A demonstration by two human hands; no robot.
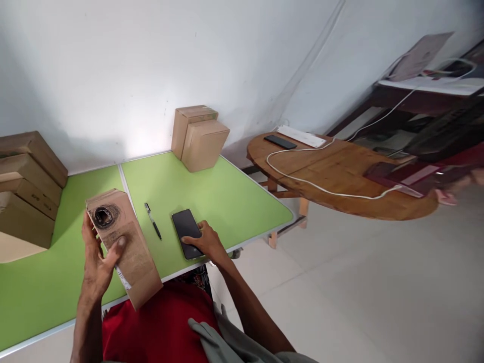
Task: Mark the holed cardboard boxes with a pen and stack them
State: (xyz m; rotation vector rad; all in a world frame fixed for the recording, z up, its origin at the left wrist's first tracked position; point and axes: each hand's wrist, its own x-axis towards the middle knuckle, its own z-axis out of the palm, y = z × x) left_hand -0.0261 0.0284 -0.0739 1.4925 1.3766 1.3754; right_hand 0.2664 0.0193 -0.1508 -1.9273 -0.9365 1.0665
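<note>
My left hand (97,257) grips a small cardboard box (126,247), tilted over the near edge of the green table (212,191); the box's top face bears a dark scribbled circle. My thumb lies across its side and my fingers wrap behind it. My right hand (206,243) rests on the table at the lower right corner of a black phone (186,232), which lies face up with a dark screen. Its fingers curl at the phone's edge and touch it. A black pen (153,220) lies between the box and the phone.
Stacked cardboard boxes (26,186) stand at the table's left edge, and two more boxes (198,137) sit at the back by the white wall. To the right a round wooden table (340,174) carries a white cable, a power strip and another phone. Pale tiled floor lies between.
</note>
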